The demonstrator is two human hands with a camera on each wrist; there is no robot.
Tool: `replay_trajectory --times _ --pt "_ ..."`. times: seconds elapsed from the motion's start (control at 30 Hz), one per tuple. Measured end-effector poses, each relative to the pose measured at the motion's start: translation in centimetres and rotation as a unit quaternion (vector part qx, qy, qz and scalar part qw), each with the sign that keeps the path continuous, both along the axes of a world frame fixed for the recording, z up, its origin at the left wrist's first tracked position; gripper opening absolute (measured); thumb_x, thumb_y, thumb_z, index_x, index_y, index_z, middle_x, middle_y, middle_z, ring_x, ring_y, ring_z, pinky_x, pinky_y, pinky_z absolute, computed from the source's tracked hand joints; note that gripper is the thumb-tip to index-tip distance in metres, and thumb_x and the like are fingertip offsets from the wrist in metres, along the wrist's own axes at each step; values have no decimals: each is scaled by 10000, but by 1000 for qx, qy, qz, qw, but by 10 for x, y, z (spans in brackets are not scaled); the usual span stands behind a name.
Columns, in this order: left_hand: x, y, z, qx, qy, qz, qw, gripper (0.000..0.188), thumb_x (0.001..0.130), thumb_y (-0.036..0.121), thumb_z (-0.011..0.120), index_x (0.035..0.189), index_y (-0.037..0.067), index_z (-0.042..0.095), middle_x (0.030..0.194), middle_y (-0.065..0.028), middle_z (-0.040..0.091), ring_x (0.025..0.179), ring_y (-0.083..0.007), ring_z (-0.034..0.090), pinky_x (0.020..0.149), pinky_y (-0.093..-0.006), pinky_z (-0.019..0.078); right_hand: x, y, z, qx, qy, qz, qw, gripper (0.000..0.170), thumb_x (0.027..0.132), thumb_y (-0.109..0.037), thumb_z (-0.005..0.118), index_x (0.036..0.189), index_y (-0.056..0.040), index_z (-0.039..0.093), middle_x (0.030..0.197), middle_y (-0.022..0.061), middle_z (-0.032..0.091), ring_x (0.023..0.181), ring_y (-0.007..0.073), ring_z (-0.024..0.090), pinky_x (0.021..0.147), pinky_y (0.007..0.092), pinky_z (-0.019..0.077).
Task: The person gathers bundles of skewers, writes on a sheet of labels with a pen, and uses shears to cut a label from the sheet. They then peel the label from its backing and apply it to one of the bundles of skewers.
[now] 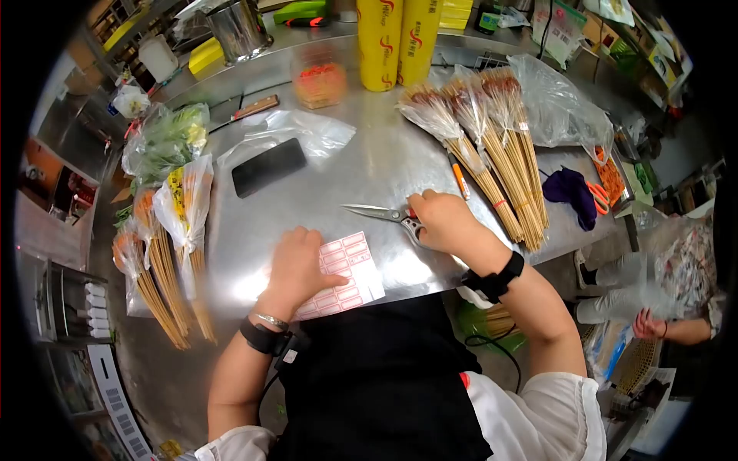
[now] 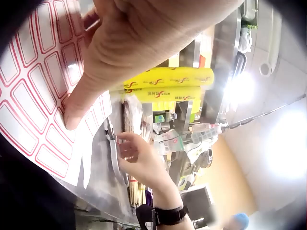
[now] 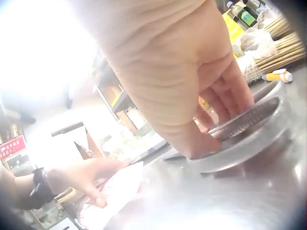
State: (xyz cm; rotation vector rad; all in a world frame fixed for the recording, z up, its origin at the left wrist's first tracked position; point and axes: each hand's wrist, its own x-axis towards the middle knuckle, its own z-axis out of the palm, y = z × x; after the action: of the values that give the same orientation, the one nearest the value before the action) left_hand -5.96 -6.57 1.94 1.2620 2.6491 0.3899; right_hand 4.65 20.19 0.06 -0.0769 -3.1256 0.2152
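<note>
My left hand lies over a sheet of white labels with red borders near the table's front edge. Its thumb presses on the printed face, and part of the sheet is hidden under the palm. Just right of the sheet, my right hand grips a pair of scissors by the handles, blades pointing left. In the right wrist view the thumb and fingers curl around the metal handle loops. The scissors lie low over the steel table.
Bundles of skewers wrapped in plastic lie at the right beside an orange marker. More bagged skewers line the left edge. A black phone rests on a plastic bag. Yellow film rolls stand behind.
</note>
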Motion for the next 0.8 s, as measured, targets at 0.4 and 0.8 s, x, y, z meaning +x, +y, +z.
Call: replay_trajectory --times 0.4,0.8 --pt "1 -36 -26 318 -509 171 781 274 847 53 719 1095 6 613 1053 -70 681 973 -133 655 859 -284 535 110 -48 13 -688 -9 -263 676 499 881 -167 699 1310 -9 499 848 39 592 696 93 562 597 220 435" --pt "17 -49 -5 405 -617 217 639 313 929 130 640 1193 -37 614 1072 -103 691 935 -144 669 837 -281 540 138 -67 45 -676 -110 -178 707 510 802 -216 801 1235 -56 584 846 -39 503 799 50 472 704 192 396"
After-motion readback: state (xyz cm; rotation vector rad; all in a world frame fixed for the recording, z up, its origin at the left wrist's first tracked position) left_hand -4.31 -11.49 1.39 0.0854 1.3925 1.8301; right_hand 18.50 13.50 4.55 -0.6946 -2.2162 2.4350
